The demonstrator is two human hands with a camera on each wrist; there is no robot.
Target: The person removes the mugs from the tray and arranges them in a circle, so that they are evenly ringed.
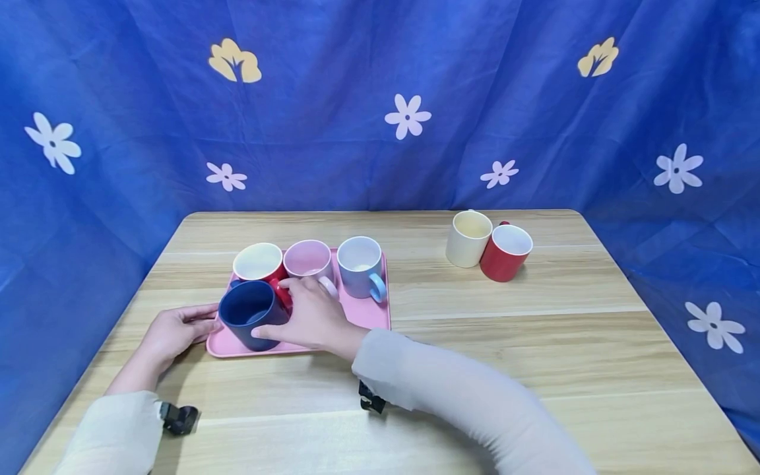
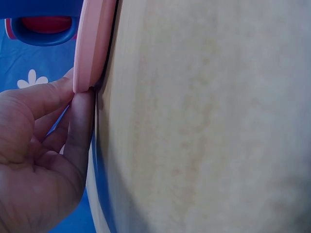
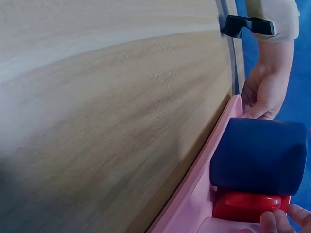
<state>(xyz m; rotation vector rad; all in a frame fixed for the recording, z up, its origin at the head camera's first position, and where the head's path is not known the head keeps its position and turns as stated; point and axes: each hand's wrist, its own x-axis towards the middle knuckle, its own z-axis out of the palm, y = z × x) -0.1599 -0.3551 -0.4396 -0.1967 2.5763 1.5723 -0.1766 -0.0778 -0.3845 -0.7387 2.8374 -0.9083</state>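
Observation:
A navy mug [image 1: 252, 316] stands upright at the near left of a pink tray [image 1: 365, 313]. My right hand [image 1: 317, 316] is spread beside it, thumb over the mug's near side and fingers close to the handle of a red mug [image 1: 282, 288]. In the right wrist view its fingertips [image 3: 272, 222] sit apart from the navy mug [image 3: 260, 158], by the red one [image 3: 243, 206]. With my left hand [image 1: 175, 330] I pinch the tray's left edge. The left wrist view shows thumb and finger at the tray rim [image 2: 92, 48].
Behind on the tray are a pink mug [image 1: 309, 260] and a light blue mug [image 1: 359, 270]. A cream mug [image 1: 466, 244] and another red mug [image 1: 505, 257] stand at the wooden table's [image 1: 534, 349] back right. A blue flowered curtain [image 1: 332, 86] hangs behind.

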